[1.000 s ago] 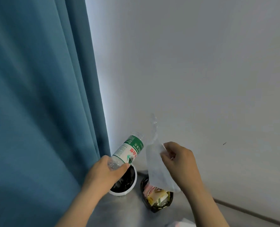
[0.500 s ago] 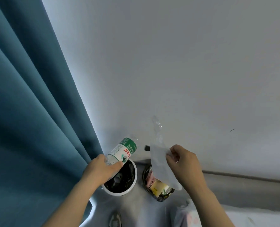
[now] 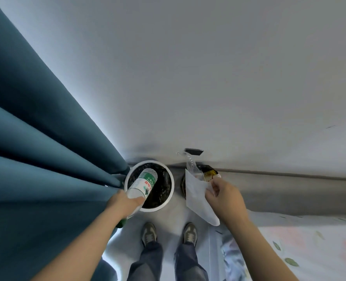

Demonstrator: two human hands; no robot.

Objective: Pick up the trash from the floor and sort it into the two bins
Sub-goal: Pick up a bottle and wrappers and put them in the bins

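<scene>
My left hand (image 3: 125,203) grips a clear plastic bottle (image 3: 142,184) with a green and white label, held tilted over the white-rimmed bin (image 3: 169,196) lined with a black bag. My right hand (image 3: 224,196) pinches a white paper sheet (image 3: 196,197) together with a crumpled clear plastic wrapper (image 3: 191,164), above the second, darker bin (image 3: 183,184). That bin is largely hidden behind the paper; yellow and dark packaging (image 3: 208,173) shows inside it.
A teal curtain (image 3: 36,159) hangs at the left, touching the white-rimmed bin. The grey wall and baseboard (image 3: 289,177) run behind the bins. My two shoes (image 3: 169,235) stand on the pale floor. A floral bedsheet (image 3: 299,250) lies at the right.
The view has tilted down, so both bins and my feet now show. Both hands have come lower, closer over the bins, still holding the bottle and the paper.
</scene>
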